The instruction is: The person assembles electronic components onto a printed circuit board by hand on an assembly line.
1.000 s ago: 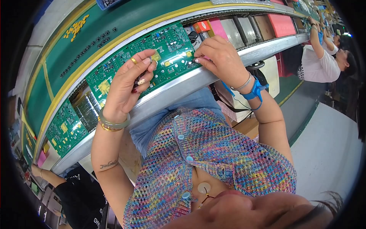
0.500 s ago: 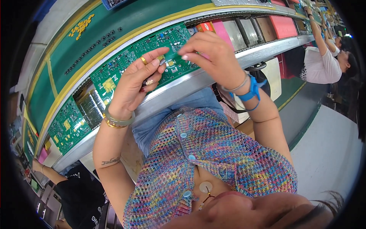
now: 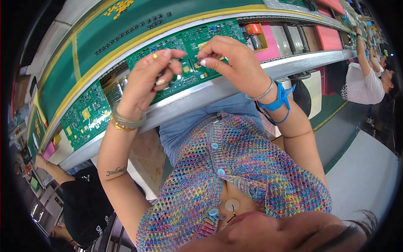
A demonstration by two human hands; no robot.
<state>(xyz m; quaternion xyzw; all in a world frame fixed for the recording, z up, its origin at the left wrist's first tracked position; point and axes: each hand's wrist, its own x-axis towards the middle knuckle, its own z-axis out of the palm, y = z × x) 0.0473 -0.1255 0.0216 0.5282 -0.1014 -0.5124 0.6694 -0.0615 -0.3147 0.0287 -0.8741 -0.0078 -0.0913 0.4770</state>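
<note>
A green circuit board (image 3: 189, 42), filled with small parts and yellow patches, lies under both my hands. My left hand (image 3: 149, 77) hovers over its left part with curled fingers. Something small and dark shows within that palm, too hidden to name. My right hand (image 3: 235, 63) is above the board's right part, thumb and fingertips pinched together. A tiny dark component (image 3: 199, 61) seems to be in this pinch, partly covered by the fingers. The two hands are a short gap apart.
Rows of small black components (image 3: 134, 33) and a heap of yellow parts (image 3: 119, 7) lie on the green bench beyond the rail. Another circuit board (image 3: 86, 115) sits to the left. A metal rail (image 3: 180, 101) runs along my side. Other people work at left and right.
The head view has shifted, so the bench appears farther right. My hands have turned slightly; a grey part seen at my left fingertips no longer shows there, and a dark part shows at my right fingertips.
</note>
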